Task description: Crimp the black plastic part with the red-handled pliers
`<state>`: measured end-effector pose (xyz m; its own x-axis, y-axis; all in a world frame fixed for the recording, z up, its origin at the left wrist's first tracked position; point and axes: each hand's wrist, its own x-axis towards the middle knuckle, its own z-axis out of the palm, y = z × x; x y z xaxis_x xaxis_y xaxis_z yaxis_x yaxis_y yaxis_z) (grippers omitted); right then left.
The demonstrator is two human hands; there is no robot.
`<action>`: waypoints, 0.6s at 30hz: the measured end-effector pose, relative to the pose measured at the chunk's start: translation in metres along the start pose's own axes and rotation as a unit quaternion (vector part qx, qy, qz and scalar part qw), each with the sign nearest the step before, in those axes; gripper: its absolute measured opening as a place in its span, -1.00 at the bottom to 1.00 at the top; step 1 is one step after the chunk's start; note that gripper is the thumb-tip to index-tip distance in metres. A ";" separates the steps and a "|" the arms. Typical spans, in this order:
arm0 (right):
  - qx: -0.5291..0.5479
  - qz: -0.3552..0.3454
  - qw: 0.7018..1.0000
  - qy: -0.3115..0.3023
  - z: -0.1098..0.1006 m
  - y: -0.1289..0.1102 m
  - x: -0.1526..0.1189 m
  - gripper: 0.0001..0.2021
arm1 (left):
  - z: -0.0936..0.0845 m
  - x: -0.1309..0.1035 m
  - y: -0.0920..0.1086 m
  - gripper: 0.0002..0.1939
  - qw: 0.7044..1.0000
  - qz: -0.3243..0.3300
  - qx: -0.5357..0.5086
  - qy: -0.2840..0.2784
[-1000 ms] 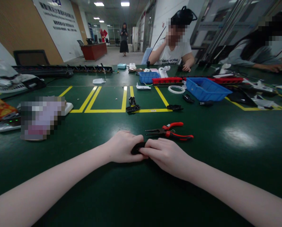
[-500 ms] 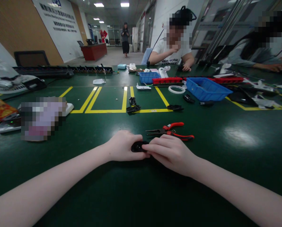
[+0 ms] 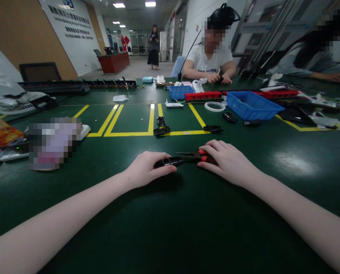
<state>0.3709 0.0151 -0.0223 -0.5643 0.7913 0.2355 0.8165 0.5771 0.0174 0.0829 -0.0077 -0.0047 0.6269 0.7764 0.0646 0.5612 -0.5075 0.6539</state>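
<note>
My left hand [image 3: 150, 167] is closed on a small black plastic part [image 3: 170, 162], gripped between thumb and fingers just above the green table [image 3: 170, 224]. To its right, my right hand [image 3: 223, 160] is wrapped round the red handles of needle-nose pliers [image 3: 191, 155]. The pliers' dark jaws point left, close above the black part; whether they touch it I cannot tell. Beyond my hands lie several loose black pieces, among them a jointed-looking one [image 3: 162, 129] and a flat one [image 3: 213, 128].
Yellow tape [image 3: 130, 134] marks the table. Farther back are a large blue bin [image 3: 252, 106], a small blue bin [image 3: 181, 92], a roll of white tape [image 3: 215, 107] and red strips [image 3: 202, 96]. A blurred-out flat object [image 3: 54, 146] lies left. A co-worker [image 3: 211, 62] sits opposite.
My right hand has left the black part, moved up and right, and taken hold of the pliers' handles. My left hand has raised the black part slightly and turned it.
</note>
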 end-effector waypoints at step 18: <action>0.040 -0.101 0.979 0.170 -0.004 -0.021 0.000 -0.71 | 0.010 0.002 -0.005 -0.60 0.987 0.032 0.159 0.018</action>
<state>0.3540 0.0026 -0.0185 -0.6291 0.5543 0.5450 0.6725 0.7397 0.0240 0.0867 -0.0072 -0.0153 0.6508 0.7483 0.1284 0.6653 -0.6435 0.3784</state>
